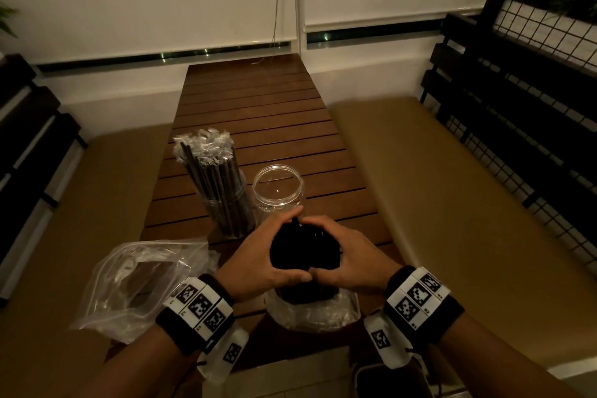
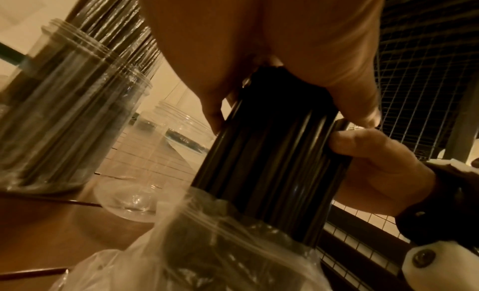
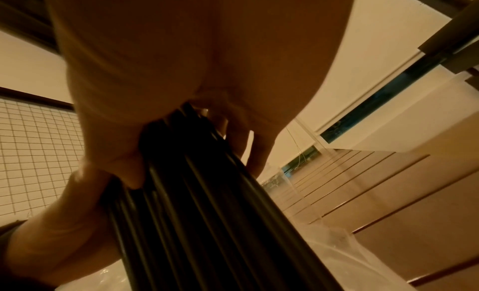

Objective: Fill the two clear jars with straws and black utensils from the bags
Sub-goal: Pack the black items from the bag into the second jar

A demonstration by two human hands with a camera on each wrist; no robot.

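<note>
Black utensils bundle [image 1: 305, 250] held upright between both hands over near end of slatted wooden bench [image 1: 258, 113]. Left hand [image 1: 258, 263] wraps bundle from its side, fingers curled round far side, thumb across near side. Right hand [image 1: 347, 260] mirrors it, fingers curled round other side; the two thumbs meet at the front. Left wrist view: ribbed black handles [image 2: 272, 152] packed tight, right hand's fingers [image 2: 362, 143] curled on them, lower ends still down inside mouth of clear plastic bag [image 2: 207, 254]. Right wrist view: same bundle [image 3: 207, 203] running up into palm, bag plastic below; utensil type cannot be told.

Bag holding the bundle [image 1: 315, 313] sits crumpled at near edge of bench, directly under the hands. Second clear zip bag [image 1: 135, 284] lies to the left of it, partly off the bench edge, looks flattened, contents unclear.

Clear jar with wrapped straws [image 1: 223, 194] stands upright just beyond left hand, straws sticking well above rim, slightly fanned. Second clear jar [image 1: 278, 189] stands just right of it, touching or nearly, open-topped, nothing seen inside. Both jars beyond the hands, near them.

Tan cushioned seats [image 1: 436, 187] flank the bench; black wire-grid panel [image 1: 533, 74] at right.
</note>
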